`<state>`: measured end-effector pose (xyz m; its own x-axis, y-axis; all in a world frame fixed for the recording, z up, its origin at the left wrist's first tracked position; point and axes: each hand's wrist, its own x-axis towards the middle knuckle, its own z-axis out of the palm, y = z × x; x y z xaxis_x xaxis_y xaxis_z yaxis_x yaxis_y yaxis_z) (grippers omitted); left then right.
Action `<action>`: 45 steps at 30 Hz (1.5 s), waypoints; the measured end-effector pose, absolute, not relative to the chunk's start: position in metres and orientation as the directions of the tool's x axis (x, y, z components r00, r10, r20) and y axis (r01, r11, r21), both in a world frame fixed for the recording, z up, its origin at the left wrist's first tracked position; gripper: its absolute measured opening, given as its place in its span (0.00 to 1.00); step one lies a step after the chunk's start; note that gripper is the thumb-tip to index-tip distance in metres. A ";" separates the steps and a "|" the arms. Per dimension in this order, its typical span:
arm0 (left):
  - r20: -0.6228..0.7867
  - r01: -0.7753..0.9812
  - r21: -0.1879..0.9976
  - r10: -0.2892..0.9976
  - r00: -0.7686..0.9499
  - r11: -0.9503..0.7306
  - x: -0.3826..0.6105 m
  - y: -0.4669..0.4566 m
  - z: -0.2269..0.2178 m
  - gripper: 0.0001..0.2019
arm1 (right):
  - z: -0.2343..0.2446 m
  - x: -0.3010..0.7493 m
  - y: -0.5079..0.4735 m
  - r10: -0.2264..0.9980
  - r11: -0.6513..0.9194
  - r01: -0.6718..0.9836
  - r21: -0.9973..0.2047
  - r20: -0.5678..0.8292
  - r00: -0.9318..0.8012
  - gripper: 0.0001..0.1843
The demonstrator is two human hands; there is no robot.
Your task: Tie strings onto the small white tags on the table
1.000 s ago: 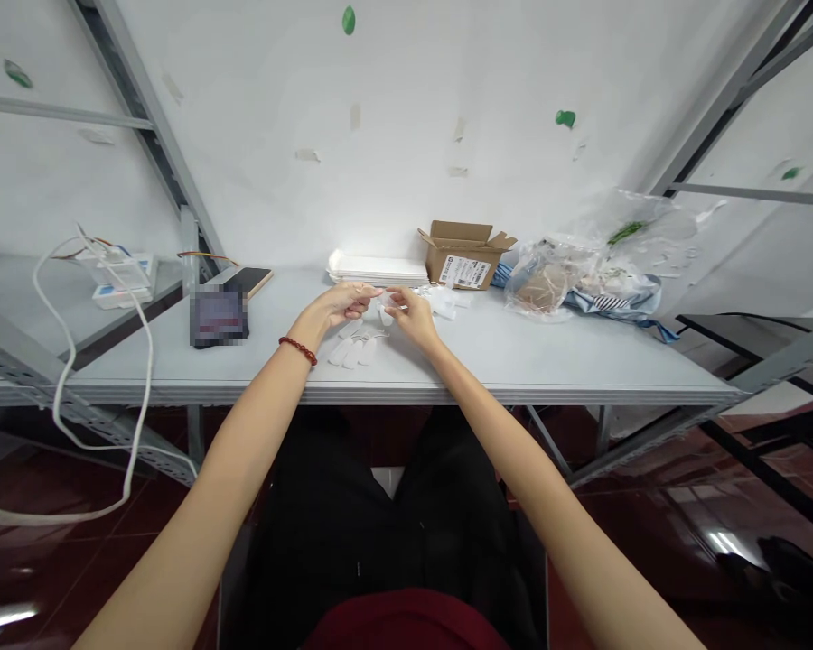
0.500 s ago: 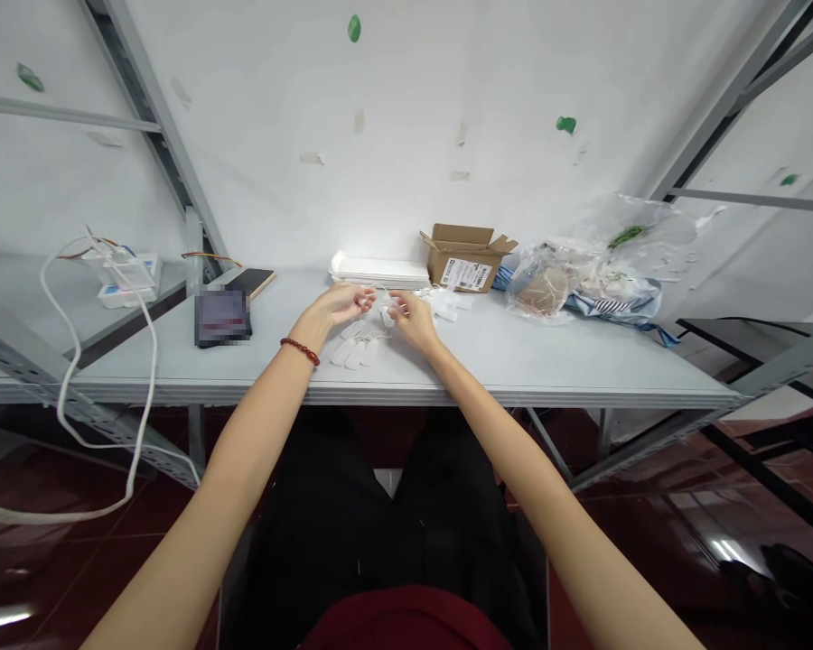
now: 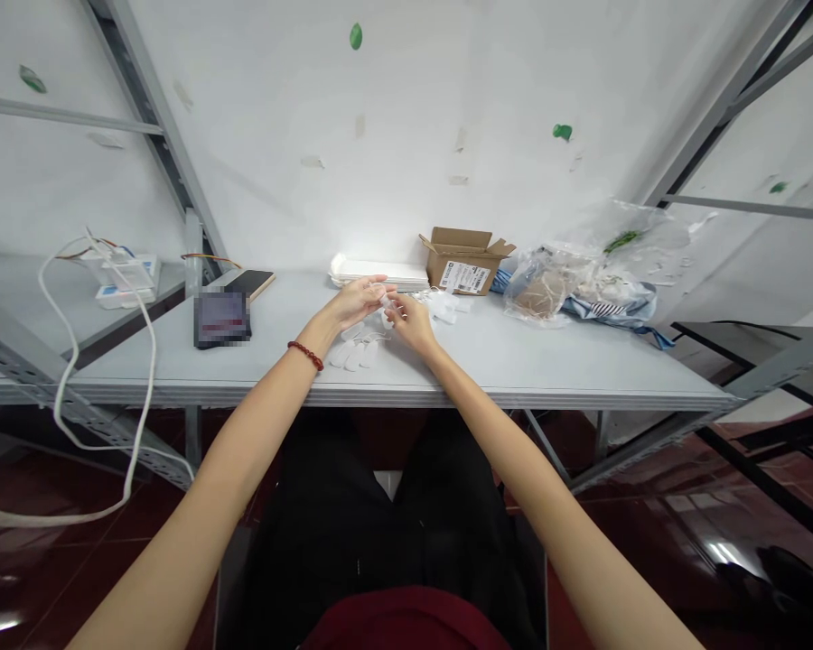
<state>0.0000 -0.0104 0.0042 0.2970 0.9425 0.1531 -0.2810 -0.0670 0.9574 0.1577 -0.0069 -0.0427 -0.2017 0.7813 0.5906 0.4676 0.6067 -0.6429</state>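
White piece (image 3: 385,303) | right hand (image 3: 412,322): grip pinching it | left hand (image 3: 359,301): grip unclear | pale tags (image 3: 353,355) nearby

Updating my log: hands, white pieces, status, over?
Right hand holds white piece. Left hand alongside, grip unclear. More white pieces on table. Cardboard box behind, not blocking.

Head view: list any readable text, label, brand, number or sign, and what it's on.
No text can be read.
Box: white label with dark print, too small and blurred to read.
Dark item at left: pixelated, nothing legible.
White device at far left: any marks too small to read.
White tags by the hands: no print visible at this size.
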 end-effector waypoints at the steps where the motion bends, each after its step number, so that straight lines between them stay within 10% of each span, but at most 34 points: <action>1: 0.160 -0.284 0.956 0.938 0.306 -0.071 0.000 -0.010 0.003 0.25 | -0.044 0.158 -0.006 0.770 0.619 0.467 -0.632 0.605 -0.203 0.16; 10: 0.159 -0.249 0.965 0.940 0.301 -0.083 -0.006 -0.007 -0.001 0.42 | -0.045 0.161 -0.008 0.672 0.701 0.517 -0.492 0.698 -0.247 0.18; 17: 0.152 -0.163 0.981 0.935 0.321 -0.104 -0.008 -0.004 -0.002 0.15 | -0.045 0.161 -0.011 0.674 0.687 0.549 -0.475 0.699 -0.238 0.21; 45: 0.183 0.205 0.948 0.944 0.274 -0.244 -0.009 -0.007 0.002 0.21 | -0.040 0.166 -0.012 0.757 0.632 0.486 -0.604 0.616 -0.219 0.13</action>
